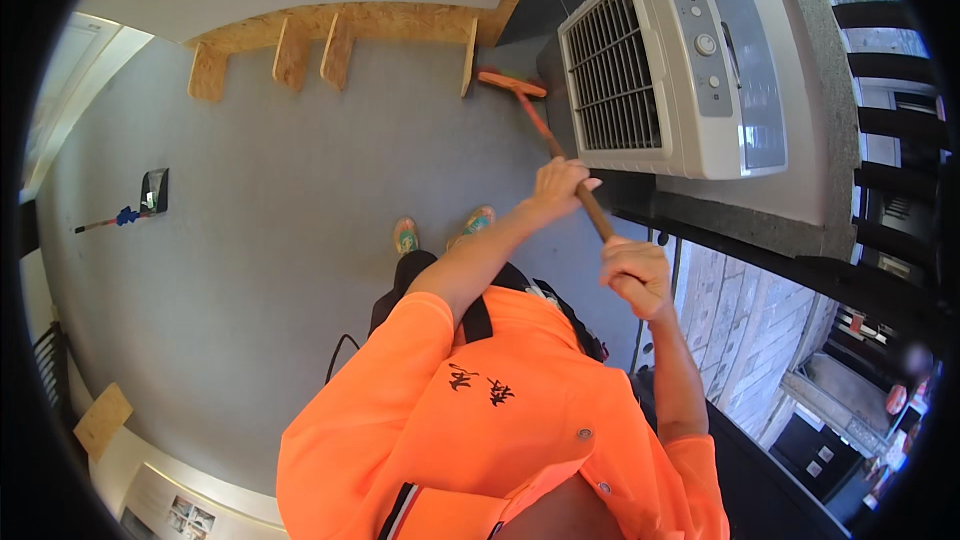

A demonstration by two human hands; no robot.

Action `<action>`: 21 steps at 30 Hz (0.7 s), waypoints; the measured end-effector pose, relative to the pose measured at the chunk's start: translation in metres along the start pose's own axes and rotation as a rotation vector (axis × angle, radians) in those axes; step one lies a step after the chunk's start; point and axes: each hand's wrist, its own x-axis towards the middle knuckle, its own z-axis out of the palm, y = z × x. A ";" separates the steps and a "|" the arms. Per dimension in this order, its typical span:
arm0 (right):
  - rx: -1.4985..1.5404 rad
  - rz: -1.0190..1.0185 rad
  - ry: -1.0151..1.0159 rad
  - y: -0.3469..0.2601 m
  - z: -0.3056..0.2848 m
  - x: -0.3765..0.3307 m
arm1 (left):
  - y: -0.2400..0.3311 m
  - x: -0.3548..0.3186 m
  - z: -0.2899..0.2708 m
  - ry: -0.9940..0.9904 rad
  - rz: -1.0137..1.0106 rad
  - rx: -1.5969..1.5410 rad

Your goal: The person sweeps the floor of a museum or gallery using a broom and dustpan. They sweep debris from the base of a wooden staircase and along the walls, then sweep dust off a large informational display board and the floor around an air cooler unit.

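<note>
Both my hands are wrapped round the handle of a broom (pixel 595 214). My left hand (pixel 562 186) grips it lower down, its thumb toward the shaft. Closer to my body, my right hand (pixel 638 274) is closed at the handle's upper end. The shaft runs away from me, brown near my hands and red-orange farther on. At its far end, the wide orange broom head (pixel 513 84) rests on the grey floor (pixel 270 190), between a wooden upright and the air cooler. Its bristles are mostly hidden.
A large white air cooler (pixel 680 60) stands at the right, beside a dark ledge. Several wooden uprights (pixel 291 53) project below the far board. At the left, a long-handled dustpan (pixel 153 192) is on the floor. My shoes (pixel 405 235) are behind the broom.
</note>
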 end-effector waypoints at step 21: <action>-0.048 0.135 0.322 -0.047 0.128 -0.028 | -0.015 -0.079 -0.051 -0.096 0.203 -0.107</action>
